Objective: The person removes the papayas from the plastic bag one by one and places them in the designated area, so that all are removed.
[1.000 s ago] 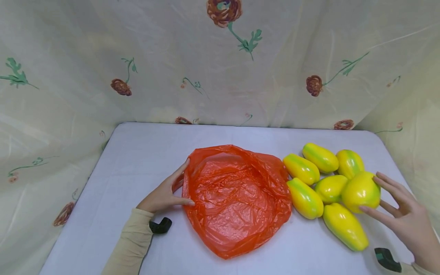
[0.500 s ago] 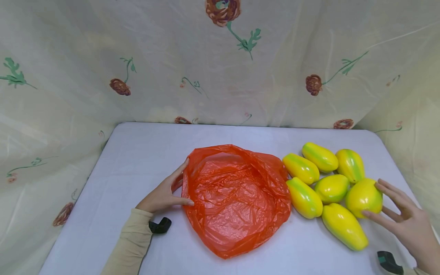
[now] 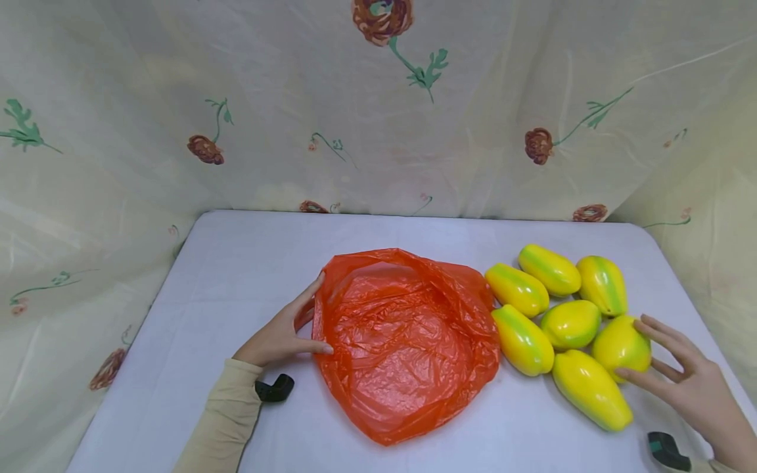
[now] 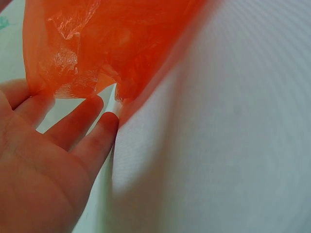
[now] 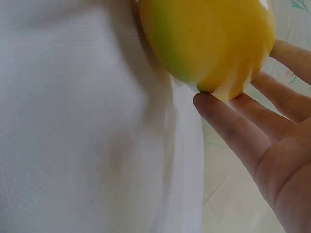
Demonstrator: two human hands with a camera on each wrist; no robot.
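A crumpled red plastic bag (image 3: 408, 355) lies with its wide mouth facing up. My left hand (image 3: 286, 332) holds its left rim, thumb at the inner edge and fingers along the outside. In the left wrist view, the fingertips meet the thin orange-red film (image 4: 107, 39). At the right, my right hand (image 3: 688, 374) spans a glossy yellow-green papaya (image 3: 621, 345), thumb in front and fingers behind. The right wrist view shows fingers against the side of that papaya (image 5: 209, 39). Its far side is hidden there.
Several more papayas, such as the front one (image 3: 591, 391) and the back one (image 3: 550, 269), lie grouped between bag and right hand. A white cloth covers the table (image 3: 254, 256). A flowered curtain (image 3: 266, 98) hangs behind.
The right hand has brought its papaya lower and toward the front of the group, shifting right and then slightly back left. The left hand and bag look the same.
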